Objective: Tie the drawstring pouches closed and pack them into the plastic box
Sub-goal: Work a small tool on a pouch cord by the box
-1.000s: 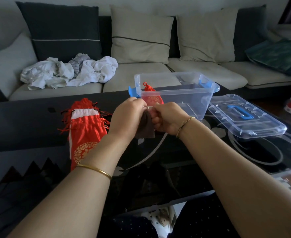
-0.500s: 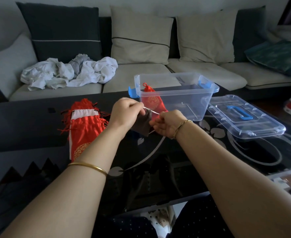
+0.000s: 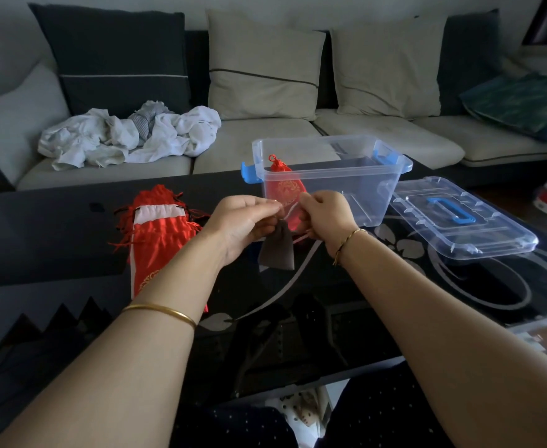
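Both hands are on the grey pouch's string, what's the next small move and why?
Probably pull the string taut to cinch it: left hand and right hand each pinch it above the grey pouch, which hangs outside the box.

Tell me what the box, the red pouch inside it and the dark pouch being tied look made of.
Box: clear rigid plastic, glossy; its walls are see-through. Red pouch: likely satin-like fabric; it has sheen and a gold pattern. Dark pouch: matte grey-brown cloth, perhaps velvet or suede-like; no shine, hangs limp.
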A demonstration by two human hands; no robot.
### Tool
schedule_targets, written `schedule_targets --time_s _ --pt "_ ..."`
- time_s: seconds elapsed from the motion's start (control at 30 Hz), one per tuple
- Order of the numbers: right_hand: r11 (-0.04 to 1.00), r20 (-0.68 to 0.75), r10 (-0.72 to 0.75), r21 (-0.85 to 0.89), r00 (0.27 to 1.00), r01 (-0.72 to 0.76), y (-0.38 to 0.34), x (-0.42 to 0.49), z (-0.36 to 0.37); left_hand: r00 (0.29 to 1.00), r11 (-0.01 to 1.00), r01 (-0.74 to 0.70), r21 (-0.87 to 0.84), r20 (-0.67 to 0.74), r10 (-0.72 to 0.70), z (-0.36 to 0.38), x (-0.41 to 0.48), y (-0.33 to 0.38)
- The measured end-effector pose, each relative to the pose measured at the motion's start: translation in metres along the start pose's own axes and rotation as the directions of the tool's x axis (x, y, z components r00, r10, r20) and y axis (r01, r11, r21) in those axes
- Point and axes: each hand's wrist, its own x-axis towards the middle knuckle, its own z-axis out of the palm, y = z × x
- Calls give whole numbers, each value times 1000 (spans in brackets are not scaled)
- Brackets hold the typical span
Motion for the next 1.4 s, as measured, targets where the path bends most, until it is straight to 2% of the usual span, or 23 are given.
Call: schedule_targets --time_s 0.2,0.37,0.5,0.57,0.77,0.87,0.97,1.07,1.17,1.27,1.33,1.4 --pt "972 57 -214 -83 975 218 -6 -4 6 999 990 13 139 48 -20 1 1 -2" --pt "958 68 -253 -118 965 260 -6 -4 10 998 975 -36 221 54 25 1 4 -4" --pt "992 143 -129 11 981 128 -11 -5 8 998 983 -12 186 57 2 0 3 -3" --pt "995 192 -96 2 977 98 -11 -5 8 999 986 -11 167 46 3 -1 2 -3" --pt "934 217 -251 -203 943 295 -9 -5 4 1000 990 -10 144 -19 13 -2 5 -4" --pt "930 152 -281 -201 948 307 -8 -2 4 998 995 36 95 -56 -31 -4 7 -4" --pt "897 74 -332 -283 940 339 -11 -3 5 992 995 97 15 -81 -95 -4 9 -2" --pt "858 88 -381 -336 921 387 -18 -8 6 983 989 125 -80 -123 -134 -5 9 1" --pt "922 189 -239 -264 952 284 -23 -11 4 983 987 121 -110 -127 -135 -6 8 1" --pt "996 353 -19 -76 935 48 -22 -14 -2 988 993 95 -66 -116 -102 -7 5 -1" --pt "999 408 27 17 912 -37 -18 -13 -5 992 996 78 -50 -96 -83 -8 4 1" --pt "1000 407 8 -14 913 -3 -14 -11 -6 995 996 78 -43 -63 -81 -10 3 3"
